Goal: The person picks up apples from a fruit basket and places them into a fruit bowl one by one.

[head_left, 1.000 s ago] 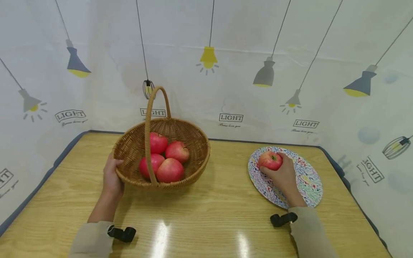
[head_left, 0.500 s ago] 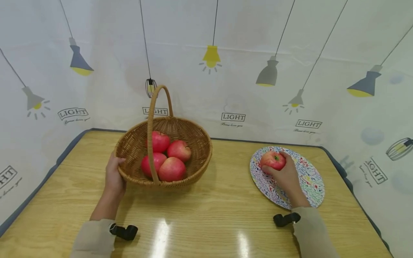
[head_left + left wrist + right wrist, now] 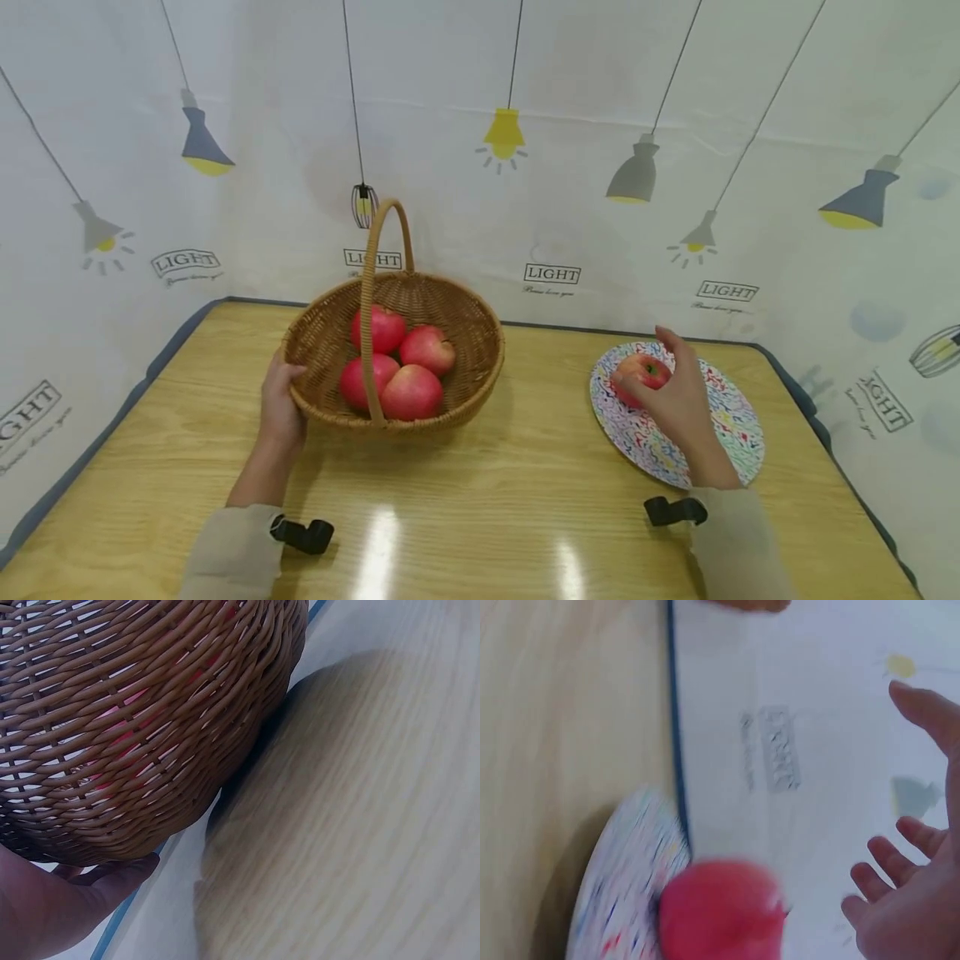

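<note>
A brown wicker basket (image 3: 480,379) with a tall arched handle stands at the left and holds several red apples (image 3: 412,392). My left hand (image 3: 283,408) grips its left side, a digit hooked over the rim. In the left wrist view the hand (image 3: 52,904) lies against the woven wall. Toward the right, a single apple (image 3: 651,372) sits on a round plate (image 3: 731,417) with a multicoloured squiggle pattern. My right hand (image 3: 678,400) hovers beside that apple, thumb and fingers spread. The right wrist view shows a gap between the hand (image 3: 915,900) and the apple (image 3: 720,911).
The light wooden table (image 3: 480,508) meets a pale backdrop (image 3: 465,192) printed with hanging lamps, which encloses the back and both sides. Black wrist mounts (image 3: 302,534) sit on both sleeves. The plate is near the back right of the table.
My right hand has let go of the apple on the plate, its fingers spreading and lifting off. The left hand keeps its grip on the basket. The head view has shifted slightly left.
</note>
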A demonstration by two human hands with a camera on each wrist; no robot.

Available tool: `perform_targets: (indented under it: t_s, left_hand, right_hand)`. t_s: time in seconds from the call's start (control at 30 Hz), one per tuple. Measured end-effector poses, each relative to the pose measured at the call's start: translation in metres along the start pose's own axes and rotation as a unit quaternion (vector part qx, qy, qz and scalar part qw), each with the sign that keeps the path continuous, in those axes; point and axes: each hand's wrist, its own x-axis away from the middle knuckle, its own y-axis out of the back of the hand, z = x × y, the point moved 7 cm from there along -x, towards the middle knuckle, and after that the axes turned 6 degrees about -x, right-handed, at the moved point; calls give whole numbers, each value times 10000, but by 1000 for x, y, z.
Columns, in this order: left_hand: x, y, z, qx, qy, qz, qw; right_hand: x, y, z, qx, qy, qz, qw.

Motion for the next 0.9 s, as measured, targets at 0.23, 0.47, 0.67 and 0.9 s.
perform_targets:
  t_s: [0.23, 0.47, 0.67, 0.9]
  left_hand:
    - [0, -1, 1, 77, -36, -47, 10000]
    - [1, 0, 1, 102, -47, -78, 9999]
    - [1, 1, 4, 296, -23, -138, 9995]
    - [0, -1, 5, 270, -65, -90, 9996]
  right_hand:
    - [4, -32, 64, -801, 824, 737, 9906]
    - [-15, -87, 129, -1229, 1462, 1634, 9679]
    - [-36, -141, 159, -1623, 1303, 2839, 9360]
    - [-44, -188, 169, -709, 1606, 3790, 9086]
